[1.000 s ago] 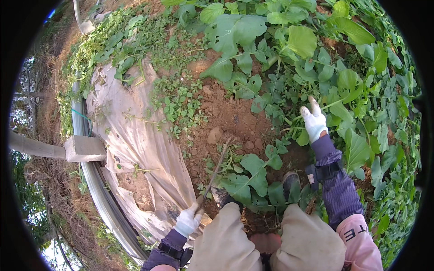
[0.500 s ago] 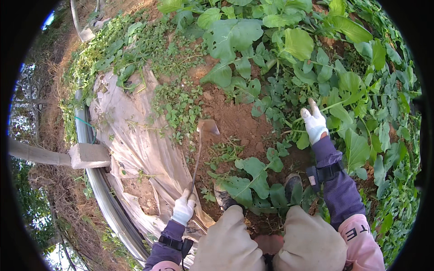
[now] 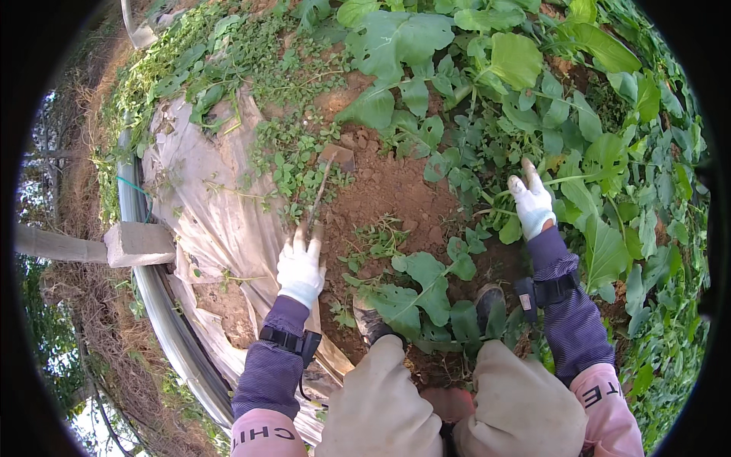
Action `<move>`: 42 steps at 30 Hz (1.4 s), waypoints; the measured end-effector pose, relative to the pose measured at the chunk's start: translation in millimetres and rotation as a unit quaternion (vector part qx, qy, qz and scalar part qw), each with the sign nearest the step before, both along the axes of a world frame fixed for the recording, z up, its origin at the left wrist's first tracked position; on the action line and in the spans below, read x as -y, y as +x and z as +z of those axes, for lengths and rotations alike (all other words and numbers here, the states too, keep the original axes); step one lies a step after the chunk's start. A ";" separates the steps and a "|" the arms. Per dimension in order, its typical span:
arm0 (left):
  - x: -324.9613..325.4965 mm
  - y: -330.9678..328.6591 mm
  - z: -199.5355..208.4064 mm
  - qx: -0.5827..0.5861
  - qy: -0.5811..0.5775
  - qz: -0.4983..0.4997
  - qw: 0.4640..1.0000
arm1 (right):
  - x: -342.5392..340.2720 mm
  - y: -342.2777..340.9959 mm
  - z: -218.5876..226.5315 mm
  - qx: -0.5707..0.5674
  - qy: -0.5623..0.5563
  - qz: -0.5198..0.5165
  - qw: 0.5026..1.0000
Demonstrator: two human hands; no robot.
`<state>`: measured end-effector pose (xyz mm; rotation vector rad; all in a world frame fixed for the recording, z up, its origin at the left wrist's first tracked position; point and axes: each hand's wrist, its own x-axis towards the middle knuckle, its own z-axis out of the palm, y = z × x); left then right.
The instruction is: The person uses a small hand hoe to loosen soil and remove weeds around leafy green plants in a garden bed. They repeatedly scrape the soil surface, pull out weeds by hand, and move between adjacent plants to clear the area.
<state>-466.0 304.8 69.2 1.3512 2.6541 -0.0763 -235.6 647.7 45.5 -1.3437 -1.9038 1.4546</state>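
In a white glove, my left hand [image 3: 299, 268] is closed round the thin handle of a small hoe [image 3: 339, 157]. The hoe's muddy metal blade is up at the edge of the brown soil [image 3: 392, 186], beside low weeds [image 3: 292, 164]. My right hand [image 3: 532, 204], gloved in white with soiled fingertips, lies among leafy green plants [image 3: 605, 247] on the right. Two of its fingers stretch out apart, and the others are partly hidden. Leaf stems pass close to it on both sides, and I see nothing held there.
Pale plastic sheeting [image 3: 217, 183] covers the ground on the left, bordered by a grey pipe [image 3: 164, 320] with a concrete block [image 3: 139, 244] on it. Broad leaves [image 3: 426, 286] grow between my boots [image 3: 371, 320]. Dry brush [image 3: 87, 305] lies beyond the pipe.
My left hand has moved forward with the hoe, and the blade has shifted away from me and slightly left. My right hand stays in about the same spot. The view has shifted slightly.
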 end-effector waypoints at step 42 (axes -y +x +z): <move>-52.6 14.4 -9.5 0.165 -0.045 -0.107 0.979 | 2.3 -3.3 5.8 0.060 0.046 0.041 0.996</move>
